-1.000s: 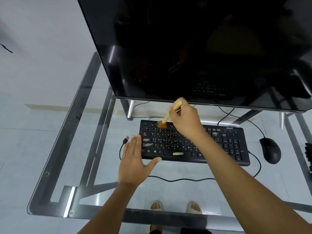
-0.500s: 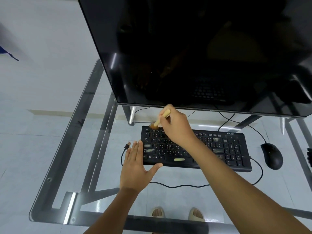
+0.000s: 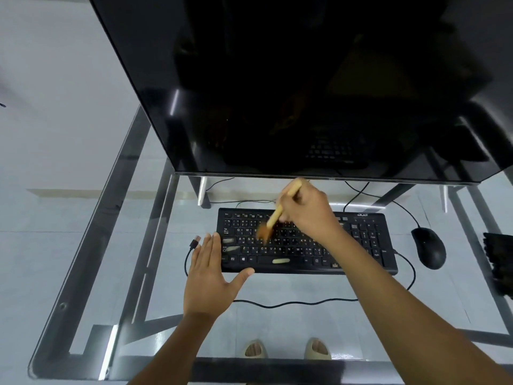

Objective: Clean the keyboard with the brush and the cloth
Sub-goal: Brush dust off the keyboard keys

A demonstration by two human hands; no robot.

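The right hand (image 3: 308, 211) is curled around the pale wooden handle of a brush (image 3: 277, 213), pinching it partway along so that the handle end sticks up past the knuckles toward the dark monitor (image 3: 305, 79) while the brown bristles point down and to the left of the fist. The bristles are blurred, so it is hard to be sure, but they seem to touch the keys in the upper left part of the black keyboard (image 3: 361, 240), which lies flat on the glass desk (image 3: 97, 245) directly beneath this hand. The left hand (image 3: 212, 276) lies flat and open on the glass, fingers straight and close together, thumb spread out to the right; the fingers run along the keyboard's left edge and the thumb tip rests against its front edge, holding nothing. A few pale patches show on keys just right of the left fingertips, and one on the space bar beyond the thumb. Just left of the left fingertips lies a loose USB plug (image 3: 196, 241), and its black cable (image 3: 291, 303) loops round behind the left hand and runs under the right forearm. Well to the right of the right arm sits a black mouse (image 3: 429, 248), and further right, at the frame's edge, a dark ridged object (image 3: 498, 262) that cannot be made out. Through the glass, near the person's arms, two feet in pale slippers (image 3: 286, 350) stand on the floor.
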